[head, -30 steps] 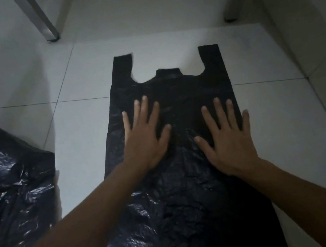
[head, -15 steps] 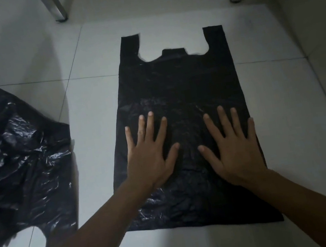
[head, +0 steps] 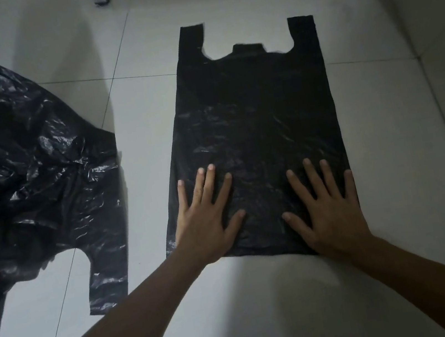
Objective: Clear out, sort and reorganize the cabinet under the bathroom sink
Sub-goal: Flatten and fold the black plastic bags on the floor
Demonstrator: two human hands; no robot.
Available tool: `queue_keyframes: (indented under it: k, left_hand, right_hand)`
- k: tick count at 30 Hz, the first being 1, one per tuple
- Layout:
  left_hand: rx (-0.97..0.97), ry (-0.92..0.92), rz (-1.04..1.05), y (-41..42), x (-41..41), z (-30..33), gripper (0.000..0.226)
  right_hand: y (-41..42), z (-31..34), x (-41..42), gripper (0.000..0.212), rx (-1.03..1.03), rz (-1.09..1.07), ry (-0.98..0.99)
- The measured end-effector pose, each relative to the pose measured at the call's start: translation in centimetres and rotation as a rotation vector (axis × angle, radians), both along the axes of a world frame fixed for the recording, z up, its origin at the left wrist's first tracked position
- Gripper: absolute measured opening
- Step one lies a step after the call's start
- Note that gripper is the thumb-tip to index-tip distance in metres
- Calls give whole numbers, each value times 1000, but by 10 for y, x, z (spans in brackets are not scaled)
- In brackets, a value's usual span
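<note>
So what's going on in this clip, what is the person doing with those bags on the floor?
A person kneeling over a white tiled floor presses both palms flat on a black plastic carrier bag spread out with its handles pointing away. The left hand and right hand sit side by side at the bag's near end, fingers spread, gripping nothing. A crumpled heap of black plastic bags lies apart to the left, not flattened.

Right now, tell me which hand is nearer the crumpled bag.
Left. The left hand presses the flat bag's near left corner, closest to the crumpled bag; the right hand presses its right corner, farther away.
</note>
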State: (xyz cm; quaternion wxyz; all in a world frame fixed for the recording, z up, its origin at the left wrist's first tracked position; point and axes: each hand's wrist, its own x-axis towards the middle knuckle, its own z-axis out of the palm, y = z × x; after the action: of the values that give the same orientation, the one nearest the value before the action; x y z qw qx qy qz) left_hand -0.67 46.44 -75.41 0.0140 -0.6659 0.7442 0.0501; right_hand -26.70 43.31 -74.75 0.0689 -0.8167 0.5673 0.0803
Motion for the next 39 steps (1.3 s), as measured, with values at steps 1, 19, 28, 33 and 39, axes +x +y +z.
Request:
queue_keyframes:
  k: [1, 19, 28, 33, 39]
  left_hand:
    - [10, -8, 12, 5, 6, -3, 72]
    - [542, 68, 221, -28, 114, 143, 61]
    - [349, -121, 546, 20, 237, 194, 40]
    - [193, -138, 644, 52, 275, 162, 39]
    - [137, -66, 781, 65, 307, 132, 49]
  right_hand:
    - [5, -1, -4, 77, 6, 5, 12]
    - [-56, 149, 112, 73, 319, 296, -160]
    - [-47, 186, 288, 49, 390, 512, -146]
    - [-20, 133, 338, 24, 515, 343, -227]
    - [-5, 71, 359, 11, 647, -101, -470]
